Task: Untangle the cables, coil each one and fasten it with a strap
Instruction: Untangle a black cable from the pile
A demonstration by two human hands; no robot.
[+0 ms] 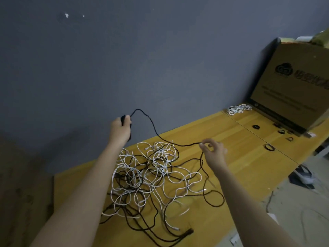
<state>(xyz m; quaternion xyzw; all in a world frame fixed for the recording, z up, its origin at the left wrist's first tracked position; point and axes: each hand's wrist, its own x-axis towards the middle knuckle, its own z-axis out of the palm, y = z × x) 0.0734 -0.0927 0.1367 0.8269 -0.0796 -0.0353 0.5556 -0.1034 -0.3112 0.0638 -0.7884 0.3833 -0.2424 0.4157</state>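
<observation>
**A:** Where are the hands, and what do they hold?

**B:** Both arms reach forward over a yellow wooden worktop (222,132) set against a grey-blue wall (124,59). The left hand (120,130) is raised above the worktop's far edge, its fingers curled round a small bundle of a thin black braided cable (156,133). From that fist the cable arches up, dips, and runs rightward to the right hand (213,150), which pinches it lightly between thumb and forefinger while the other fingers fan out loosely.

**A:** And the rest of the cables?

**B:** Below and between the two hands lies a loose tangle of white and black cables (151,179), spread on the worktop. Past the right hand the black cable drops down and joins that heap.

**A:** Anything already sorted?

**B:** A small coil of white cable (238,109) sits at the far right, well apart from the tangle, just beside a large brown cardboard box (293,82). Several small black looped straps (269,147) lie scattered on the worktop in front of the box, away from both hands.
</observation>
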